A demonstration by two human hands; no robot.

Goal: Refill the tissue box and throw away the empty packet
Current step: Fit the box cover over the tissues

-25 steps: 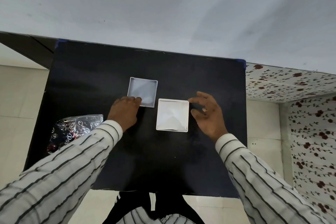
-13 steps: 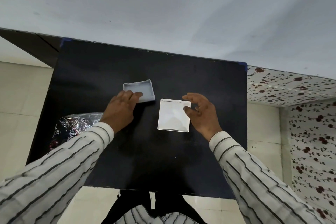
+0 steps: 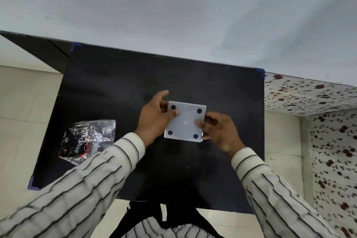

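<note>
The white square tissue box (image 3: 185,121) lies in the middle of the black table (image 3: 119,87) with its base panel on top, showing dark round feet at its corners. My left hand (image 3: 154,118) grips the panel's left edge, thumb on top. My right hand (image 3: 218,129) holds the right edge, fingers curled on the side. The tissues inside are hidden under the panel. The empty crinkled clear packet (image 3: 87,141) with black and red print lies at the table's left edge, apart from both hands.
A grey wall (image 3: 173,6) rises right behind the table. Pale floor tiles (image 3: 23,102) lie to the left and a flower-patterned surface (image 3: 318,98) to the right. My striped sleeves cross the near part of the table.
My left hand lifted the separate panel from the left, turned it over and brought it onto the open box. My right hand closed on the box's right side.
</note>
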